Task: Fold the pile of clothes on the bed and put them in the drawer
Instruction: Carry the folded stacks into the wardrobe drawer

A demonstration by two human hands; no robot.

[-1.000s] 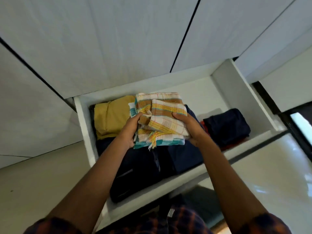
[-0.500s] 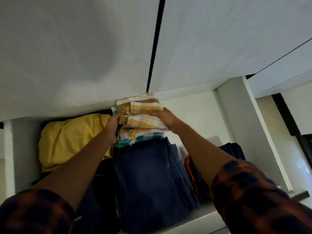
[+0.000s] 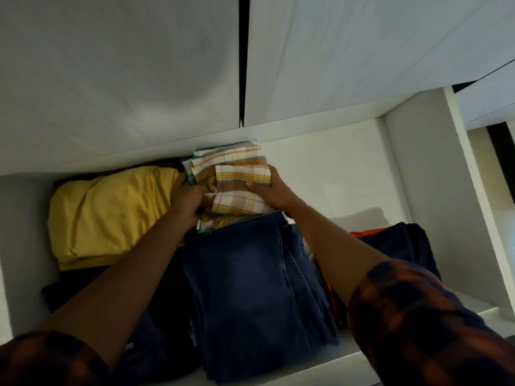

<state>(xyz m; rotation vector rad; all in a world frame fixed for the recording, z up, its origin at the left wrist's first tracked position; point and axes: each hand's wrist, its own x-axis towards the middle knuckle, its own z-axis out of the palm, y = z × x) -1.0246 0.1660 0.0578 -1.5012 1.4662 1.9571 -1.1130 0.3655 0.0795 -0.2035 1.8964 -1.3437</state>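
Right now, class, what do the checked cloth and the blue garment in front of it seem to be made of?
Checked cloth: probably woven cotton, matte, with a visible weave and loose yellow fringe threads. Blue garment: likely denim, matte, with faded patches and stitched seams.

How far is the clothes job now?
Done: a folded yellow garment, jeans and dark clothes lie in the drawer. In hand: left hand and right hand hold the checked cloth at the drawer's back. Left: releasing it; anything more to fold is out of view.
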